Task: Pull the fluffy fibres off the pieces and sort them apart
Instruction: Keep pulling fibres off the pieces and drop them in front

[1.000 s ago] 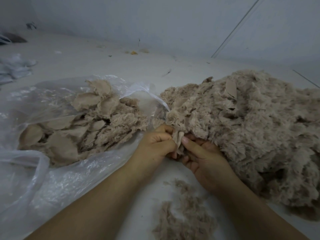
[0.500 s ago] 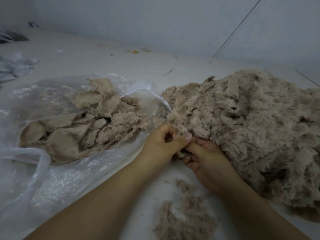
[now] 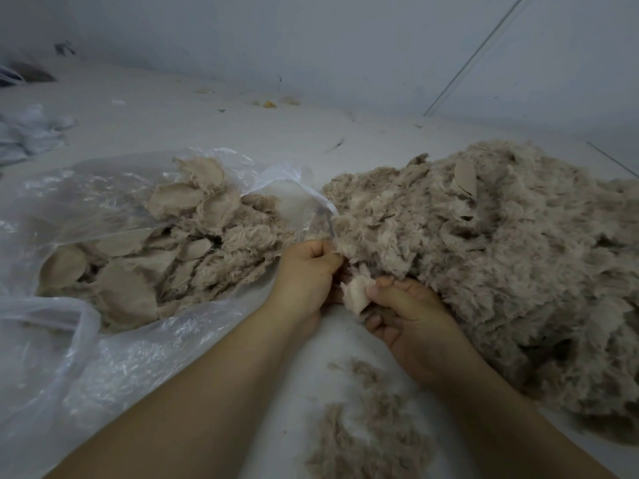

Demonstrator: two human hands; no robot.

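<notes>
Both hands are gripping one small piece between them, the right hand pinching its backing, the left hand curled on its fluff (nearer the bag).

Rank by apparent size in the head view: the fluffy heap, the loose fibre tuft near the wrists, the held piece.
1. Fluffy heap, largest.
2. Loose fibre tuft, enlarged by nearness to the camera.
3. Held piece, smallest.

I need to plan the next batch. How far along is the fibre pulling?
Done: a batch of pieces lies in the clear plastic bag, and loose fluff has gathered on the white surface. In hand: the right hand and left hand grip one small piece. Left: the large fluffy heap, apparently most of the work.
</notes>
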